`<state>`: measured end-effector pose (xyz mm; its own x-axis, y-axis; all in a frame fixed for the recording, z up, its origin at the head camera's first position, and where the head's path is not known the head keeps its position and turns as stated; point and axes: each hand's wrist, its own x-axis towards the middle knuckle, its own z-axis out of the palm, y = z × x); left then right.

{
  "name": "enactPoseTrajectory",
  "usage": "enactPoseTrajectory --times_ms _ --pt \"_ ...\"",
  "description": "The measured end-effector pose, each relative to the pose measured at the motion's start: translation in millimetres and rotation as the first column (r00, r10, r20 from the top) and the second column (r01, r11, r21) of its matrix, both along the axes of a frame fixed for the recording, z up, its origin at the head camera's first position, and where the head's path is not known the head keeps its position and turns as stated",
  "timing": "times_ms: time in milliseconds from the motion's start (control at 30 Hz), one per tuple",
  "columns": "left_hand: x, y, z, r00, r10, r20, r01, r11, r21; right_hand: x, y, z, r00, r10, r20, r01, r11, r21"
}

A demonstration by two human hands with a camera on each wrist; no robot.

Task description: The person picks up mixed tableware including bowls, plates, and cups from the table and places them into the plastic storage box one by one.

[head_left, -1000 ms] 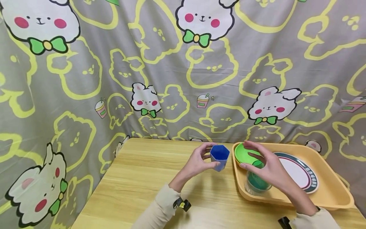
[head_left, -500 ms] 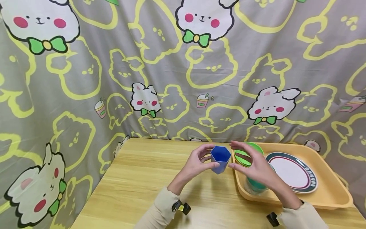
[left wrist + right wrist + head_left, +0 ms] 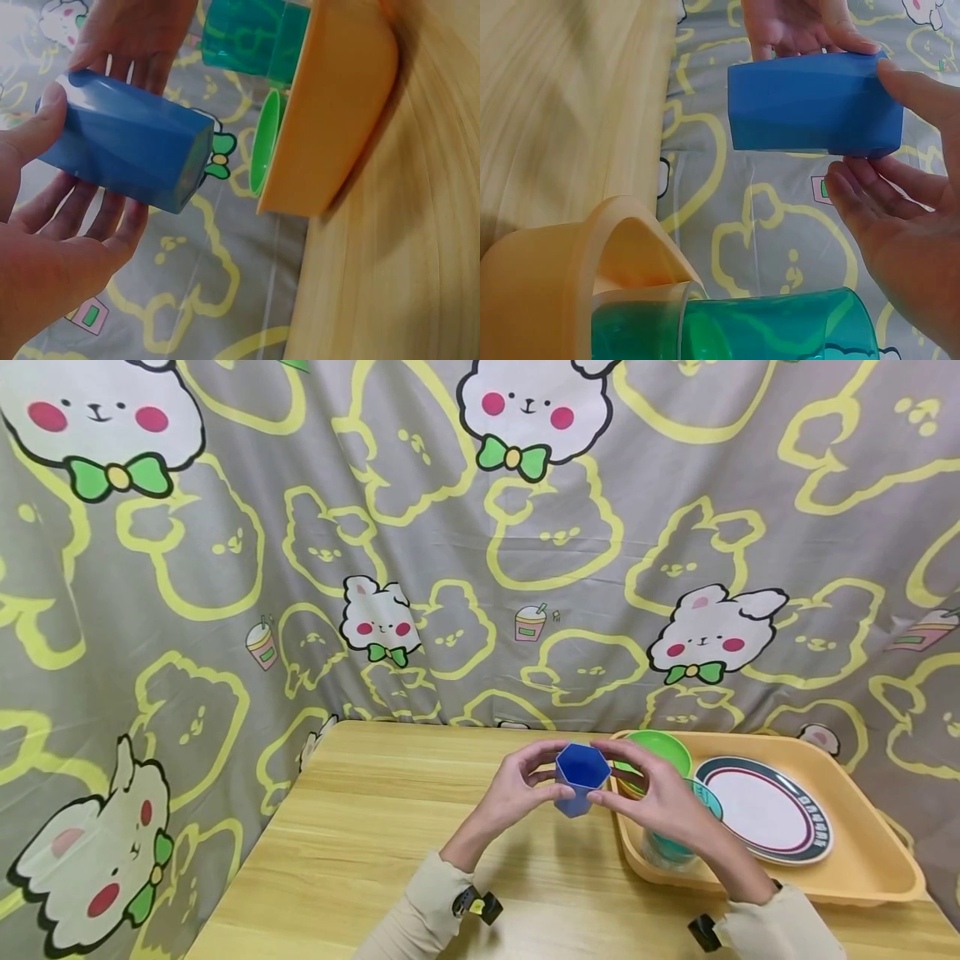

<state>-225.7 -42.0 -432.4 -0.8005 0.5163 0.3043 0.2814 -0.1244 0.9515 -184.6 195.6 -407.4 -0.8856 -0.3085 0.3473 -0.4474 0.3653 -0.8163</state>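
A blue six-sided cup point(image 3: 576, 802) is held upright above the table, its open mouth facing up. My left hand point(image 3: 516, 789) grips it from the left, thumb on the near side and fingers behind. From the right, my right hand point(image 3: 660, 793) has its thumb and fingertips on the rim area of the same cup. In the left wrist view the blue cup point(image 3: 127, 139) shows its closed base. The right wrist view has the cup point(image 3: 810, 105) between both hands, with the right thumb against its upper edge.
An orange tray point(image 3: 877, 852) stands on the wooden table point(image 3: 390, 827) at the right. In it are a white plate with a dark green rim point(image 3: 765, 810), green bowls point(image 3: 663, 747) and teal clear cups point(image 3: 780, 326). A patterned curtain point(image 3: 450, 552) hangs behind.
My right hand has moved left from over the tray's cups and bowls to the blue cup and now holds its right side. The left hand has kept its grip, shifting slightly right.
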Motion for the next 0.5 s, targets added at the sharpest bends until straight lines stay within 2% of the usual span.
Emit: enactPoseTrajectory --times_ms 233,367,500 --pt "0.5 2 -0.6 1.0 -0.016 0.015 0.016 1.0 0.009 1.9 2 0.3 1.0 0.0 0.026 0.001 1.0 -0.025" --pt "1.7 3 0.0 1.0 -0.024 -0.002 0.024 1.0 0.013 5.4 5 4.2 1.0 -0.002 0.01 0.002 0.999 -0.043" --pt "1.6 4 -0.5 0.999 0.0 -0.041 0.0 1.0 -0.003 11.7 12 12.5 0.998 -0.044 -0.037 0.043 0.999 -0.021"
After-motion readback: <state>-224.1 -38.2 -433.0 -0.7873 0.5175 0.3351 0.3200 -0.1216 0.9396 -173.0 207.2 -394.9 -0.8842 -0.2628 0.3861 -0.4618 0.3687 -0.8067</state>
